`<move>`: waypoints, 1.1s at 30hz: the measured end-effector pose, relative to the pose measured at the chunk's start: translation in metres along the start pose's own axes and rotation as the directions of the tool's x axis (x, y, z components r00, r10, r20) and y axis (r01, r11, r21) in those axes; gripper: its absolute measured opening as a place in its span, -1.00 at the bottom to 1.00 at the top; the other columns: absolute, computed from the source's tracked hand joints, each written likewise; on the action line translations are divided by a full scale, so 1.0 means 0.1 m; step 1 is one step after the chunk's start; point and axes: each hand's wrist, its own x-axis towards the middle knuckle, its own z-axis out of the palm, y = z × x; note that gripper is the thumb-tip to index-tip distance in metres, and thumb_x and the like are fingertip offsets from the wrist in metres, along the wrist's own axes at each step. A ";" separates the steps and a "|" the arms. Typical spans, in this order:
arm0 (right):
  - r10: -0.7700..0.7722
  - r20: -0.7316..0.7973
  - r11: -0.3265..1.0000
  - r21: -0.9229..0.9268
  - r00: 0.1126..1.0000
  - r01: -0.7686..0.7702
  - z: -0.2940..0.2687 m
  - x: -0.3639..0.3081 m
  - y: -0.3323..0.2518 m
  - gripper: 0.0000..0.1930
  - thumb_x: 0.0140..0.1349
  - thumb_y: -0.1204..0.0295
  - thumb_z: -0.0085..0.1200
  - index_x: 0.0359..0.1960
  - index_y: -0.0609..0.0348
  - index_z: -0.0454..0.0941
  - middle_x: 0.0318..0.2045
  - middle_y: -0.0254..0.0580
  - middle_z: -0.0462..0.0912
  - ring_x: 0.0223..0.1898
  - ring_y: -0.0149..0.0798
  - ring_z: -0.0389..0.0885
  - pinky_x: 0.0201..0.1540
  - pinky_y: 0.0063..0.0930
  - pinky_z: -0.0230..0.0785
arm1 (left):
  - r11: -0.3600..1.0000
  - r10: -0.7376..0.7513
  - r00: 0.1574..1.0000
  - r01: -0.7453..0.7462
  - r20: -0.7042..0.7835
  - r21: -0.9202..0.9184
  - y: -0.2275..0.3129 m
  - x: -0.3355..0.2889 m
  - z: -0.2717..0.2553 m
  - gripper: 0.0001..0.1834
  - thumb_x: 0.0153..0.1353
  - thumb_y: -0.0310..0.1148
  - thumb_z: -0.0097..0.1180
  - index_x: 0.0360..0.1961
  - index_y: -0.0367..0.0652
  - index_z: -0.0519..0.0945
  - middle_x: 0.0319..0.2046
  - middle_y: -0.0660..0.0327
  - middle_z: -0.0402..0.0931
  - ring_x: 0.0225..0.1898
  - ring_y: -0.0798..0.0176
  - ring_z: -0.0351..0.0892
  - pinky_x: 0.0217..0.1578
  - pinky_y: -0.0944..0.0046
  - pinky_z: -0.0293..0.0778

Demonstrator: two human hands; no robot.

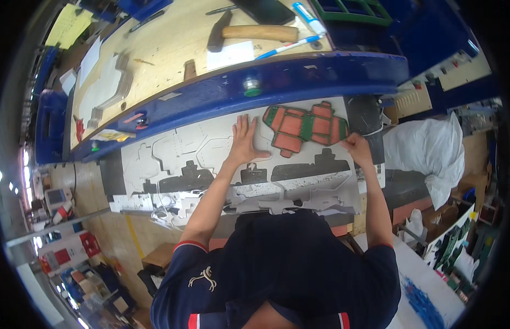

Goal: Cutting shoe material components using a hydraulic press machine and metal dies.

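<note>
A red and green cutting die [305,127], shaped like a flattened box blank, lies on a pale grey board sheet [203,129]. My left hand [245,143] rests flat on the sheet just left of the die, fingers spread and holding nothing. My right hand [357,149] is at the die's right end, its fingers closed on the edge. Outlines of cut shapes run through the sheet left of my left hand. Nearer to me, cut-out openings show a dark surface [296,171] below, and scrap strips [274,204] lie along the near edge.
A blue machine beam [222,82] crosses just beyond the sheet. On the wooden top behind it lie a hammer [260,33], a blue and white pen [288,47], a marker [308,18] and a clear template [109,82]. A white bag [425,153] stands at right.
</note>
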 end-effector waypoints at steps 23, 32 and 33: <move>-0.132 -0.235 0.990 -0.085 0.963 0.115 0.23 0.19 0.33 -0.47 0.15 0.17 0.30 0.14 0.09 0.56 -0.60 -0.27 0.34 -0.54 -0.34 0.32 -0.44 -0.42 0.25 | 0.998 0.048 0.954 -0.054 -0.294 -0.011 0.30 -0.23 0.47 0.28 -0.24 0.25 0.41 0.39 -0.34 0.13 0.41 -0.04 0.09 0.48 -0.04 -0.10 0.45 -0.07 -0.27; -0.124 -0.256 0.992 -0.040 0.959 0.118 0.24 0.12 0.34 -0.42 0.11 0.18 0.34 0.14 0.19 0.55 -0.60 -0.33 0.29 -0.54 -0.42 0.27 -0.46 -0.47 0.20 | 0.996 0.069 0.949 -0.082 -0.308 -0.028 0.33 -0.23 0.45 0.28 -0.27 0.21 0.44 0.39 -0.31 0.15 0.38 -0.02 0.15 0.47 -0.05 -0.07 0.44 -0.08 -0.23; -0.132 -0.252 0.991 -0.038 0.959 0.126 0.24 0.12 0.35 -0.42 0.11 0.18 0.35 0.13 0.21 0.55 -0.59 -0.33 0.29 -0.54 -0.42 0.26 -0.46 -0.48 0.20 | 0.996 0.071 0.950 -0.084 -0.303 -0.031 0.34 -0.22 0.45 0.28 -0.27 0.21 0.44 0.39 -0.31 0.15 0.38 -0.02 0.15 0.47 -0.05 -0.07 0.44 -0.08 -0.23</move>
